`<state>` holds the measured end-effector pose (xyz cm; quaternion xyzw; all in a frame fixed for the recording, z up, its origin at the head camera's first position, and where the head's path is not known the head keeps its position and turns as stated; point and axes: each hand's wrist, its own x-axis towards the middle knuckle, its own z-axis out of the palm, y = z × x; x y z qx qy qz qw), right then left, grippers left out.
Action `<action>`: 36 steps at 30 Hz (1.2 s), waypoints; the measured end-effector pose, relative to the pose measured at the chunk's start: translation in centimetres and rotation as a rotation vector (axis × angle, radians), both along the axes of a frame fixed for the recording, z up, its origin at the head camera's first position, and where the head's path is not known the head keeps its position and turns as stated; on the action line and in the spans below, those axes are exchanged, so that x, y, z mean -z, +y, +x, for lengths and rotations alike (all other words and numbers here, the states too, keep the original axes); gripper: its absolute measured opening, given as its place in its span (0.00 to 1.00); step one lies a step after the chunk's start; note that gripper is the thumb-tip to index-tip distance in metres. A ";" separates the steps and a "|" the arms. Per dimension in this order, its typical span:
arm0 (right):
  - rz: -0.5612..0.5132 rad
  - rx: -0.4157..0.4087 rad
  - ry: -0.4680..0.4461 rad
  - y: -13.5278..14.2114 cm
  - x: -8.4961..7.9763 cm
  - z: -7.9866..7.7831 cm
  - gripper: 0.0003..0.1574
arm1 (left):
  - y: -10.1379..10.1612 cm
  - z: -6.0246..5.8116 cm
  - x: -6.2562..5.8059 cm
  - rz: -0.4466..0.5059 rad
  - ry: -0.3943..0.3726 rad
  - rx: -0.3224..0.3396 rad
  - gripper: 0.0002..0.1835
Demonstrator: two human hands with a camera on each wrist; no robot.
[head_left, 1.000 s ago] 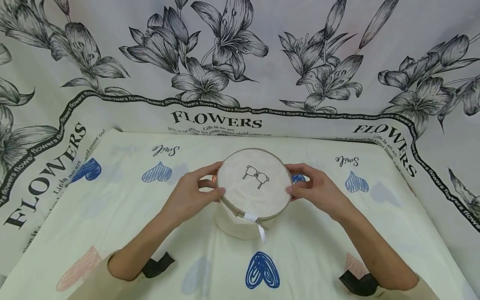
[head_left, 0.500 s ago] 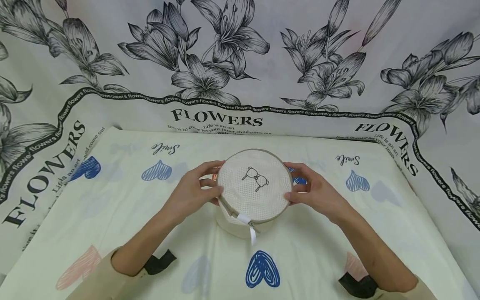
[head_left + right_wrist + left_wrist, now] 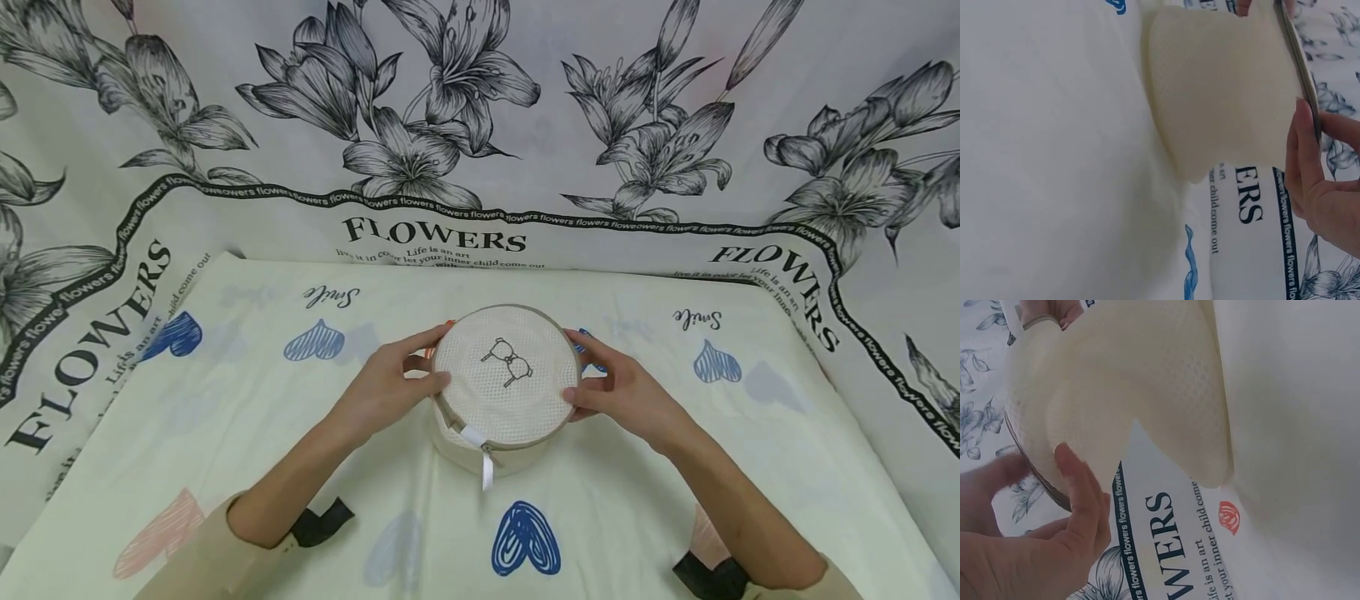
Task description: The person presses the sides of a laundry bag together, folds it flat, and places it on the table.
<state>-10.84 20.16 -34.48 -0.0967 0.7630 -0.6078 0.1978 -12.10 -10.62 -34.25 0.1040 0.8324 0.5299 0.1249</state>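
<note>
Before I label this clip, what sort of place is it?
Perhaps a home or a staged tabletop: a heart-print cloth lies spread out, a flower-print cloth forms the backdrop, and a zippered pouch is at the centre.

1 left hand [image 3: 390,379], 1 right hand [image 3: 630,387] — 1 mesh bag [image 3: 502,404], 1 glasses drawing [image 3: 507,362] — 2 sleeves [image 3: 225,546], 2 "smile" prints [image 3: 332,297]

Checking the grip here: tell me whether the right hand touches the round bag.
Touching: the right wrist view shows the right hand pinching the bag by its rim, fingers against the side.
</note>
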 end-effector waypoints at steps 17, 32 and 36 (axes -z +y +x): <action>-0.090 0.063 -0.013 -0.9 1.9 0.3 0.47 | -0.3 0.0 0.7 0.040 -0.081 -0.039 0.42; -0.071 0.085 -0.047 -0.7 2.8 0.5 0.41 | 0.0 -0.6 1.2 -0.064 -0.054 -0.073 0.36; -0.069 0.083 -0.050 -0.7 2.8 0.4 0.45 | -0.1 -0.8 1.5 -0.095 -0.027 -0.091 0.35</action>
